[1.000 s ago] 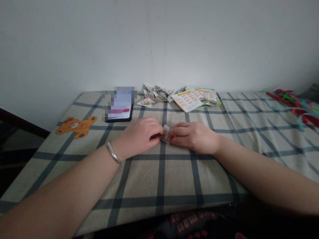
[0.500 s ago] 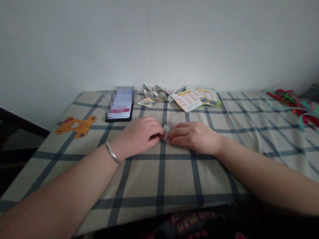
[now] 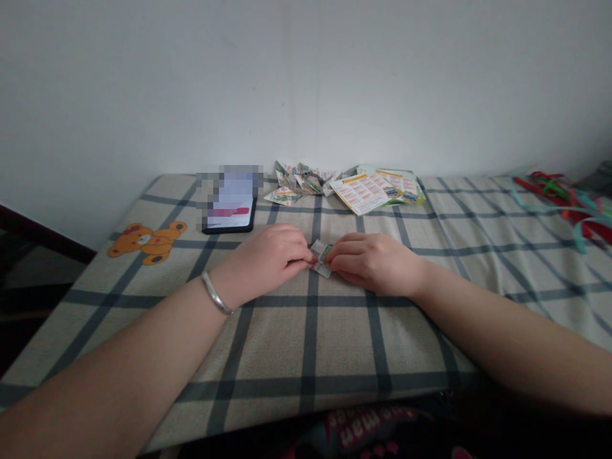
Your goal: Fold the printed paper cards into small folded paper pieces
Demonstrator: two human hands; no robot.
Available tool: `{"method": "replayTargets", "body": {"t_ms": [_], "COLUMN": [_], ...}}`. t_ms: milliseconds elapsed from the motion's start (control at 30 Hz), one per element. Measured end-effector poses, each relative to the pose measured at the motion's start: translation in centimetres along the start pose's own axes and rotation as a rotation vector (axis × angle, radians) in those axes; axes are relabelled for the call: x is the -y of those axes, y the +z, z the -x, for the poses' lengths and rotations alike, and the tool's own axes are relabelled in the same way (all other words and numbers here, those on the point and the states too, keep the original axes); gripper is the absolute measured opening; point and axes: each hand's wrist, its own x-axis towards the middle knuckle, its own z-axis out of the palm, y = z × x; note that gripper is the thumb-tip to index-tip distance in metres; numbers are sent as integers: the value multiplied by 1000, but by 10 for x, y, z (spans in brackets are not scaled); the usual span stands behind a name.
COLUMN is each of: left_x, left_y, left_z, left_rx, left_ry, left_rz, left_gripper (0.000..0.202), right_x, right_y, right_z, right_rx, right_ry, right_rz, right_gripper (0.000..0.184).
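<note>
1. Left hand (image 3: 270, 255) is nearly closed, thumb and fingertips pinching the left edge of a small folded paper (image 3: 320, 262).
2. Right hand (image 3: 380, 262) is likewise curled nearly closed, its fingertips on the paper's right edge; its thumb is hidden.
3. That paper lies between the hands, at the middle of the checked tablecloth (image 3: 272, 344).
4. Beyond it, near the wall (image 3: 306, 83), sit folded paper pieces (image 3: 306, 183), with printed cards (image 3: 361, 193) overlapping just to their right.
5. Far left lies a phone (image 3: 232, 220), screen lit; nearer and further left, a bear picture (image 3: 146, 242).
6. Far right, coloured ribbons (image 3: 561, 197) lie tangled.
</note>
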Motion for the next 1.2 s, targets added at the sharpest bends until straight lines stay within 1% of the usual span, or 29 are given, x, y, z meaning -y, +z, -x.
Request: {"method": "replayTargets", "body": {"t_ms": [233,333,400,500,567,700,833,933,1033,1200], "left_x": [-5,-7,-9,-10,-11,-13,-16,-19,-20,-20], "left_y": [-1,1,2,3,3,1,-3,-6,-8,-10], "left_z": [0,1,1,1,1,1,2,2,2,3], "left_rx": [9,-8,-24,-31,-25,-12,36,66,82,134], "left_ry": [-29,-72,-96,-103,-101,-100,-81,-61,-51,-48], "left_rz": [-10,8,19,23,19,-14,-100,-164,-184,-191], "left_gripper": [18,15,15,17,17,16,18,19,21,19], "right_x": [-4,-5,-6,-5,-5,-3,2,5,5,4], "right_y": [4,4,3,3,3,2,5,10,16,18], "right_z": [1,1,2,2,2,0,-3,-4,-5,-6], "right_rx": [-89,-97,-104,-125,-123,-113,-91,-90,-107,-112], "right_ry": [131,155,173,248,273,221,138,146,149,184], "right_rz": [-127,-167,-171,-140,-129,-128,-82,2,73,86], "right_gripper": [16,14,17,29,31,24,26,30,35,35]}}
